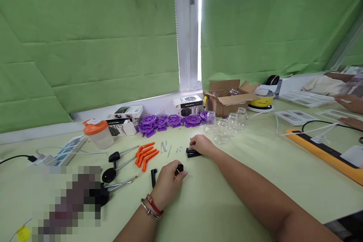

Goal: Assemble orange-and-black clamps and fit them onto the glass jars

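Observation:
My left hand [169,177], with a bracelet and a red cord at the wrist, is closed around a small black plastic part [180,168]. Beside it on the table lies a black angled handle-like piece [153,177]. Farther forward, my right hand [203,145] has its fingers bent together at a group of black plastic pieces [193,154]; what its fingertips pinch is too small to tell. Between the hands and the orange crank-shaped handles [146,154] lie thin metal pins [169,151] and several tiny clear or metal bits [178,149].
Purple plastic wheels [173,120], glass jars [222,130], printed boxes [187,106] and a cardboard box [230,100] line the back. At left are a shaker bottle [98,136], metal rods with black discs [110,175] and a power strip [70,149]. Another person's hands [350,103] are far right.

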Action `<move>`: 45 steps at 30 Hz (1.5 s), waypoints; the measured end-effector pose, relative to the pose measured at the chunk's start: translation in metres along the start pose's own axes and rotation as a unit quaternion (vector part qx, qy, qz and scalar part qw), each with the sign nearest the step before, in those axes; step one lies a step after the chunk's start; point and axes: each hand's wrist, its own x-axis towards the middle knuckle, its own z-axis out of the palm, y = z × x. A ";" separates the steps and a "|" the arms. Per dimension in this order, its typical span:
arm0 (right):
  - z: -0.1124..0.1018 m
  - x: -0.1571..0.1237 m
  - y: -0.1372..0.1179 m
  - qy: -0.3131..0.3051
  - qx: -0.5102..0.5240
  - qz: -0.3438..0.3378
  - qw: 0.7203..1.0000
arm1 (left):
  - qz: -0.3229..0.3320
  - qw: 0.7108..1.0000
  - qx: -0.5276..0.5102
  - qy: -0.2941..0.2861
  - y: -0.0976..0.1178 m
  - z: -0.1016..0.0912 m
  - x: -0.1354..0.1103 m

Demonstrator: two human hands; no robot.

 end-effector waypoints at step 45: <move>-0.022 -0.063 -0.055 -0.070 0.279 -0.223 0.931 | 0.006 1.000 -0.021 -0.020 -0.003 0.003 0.002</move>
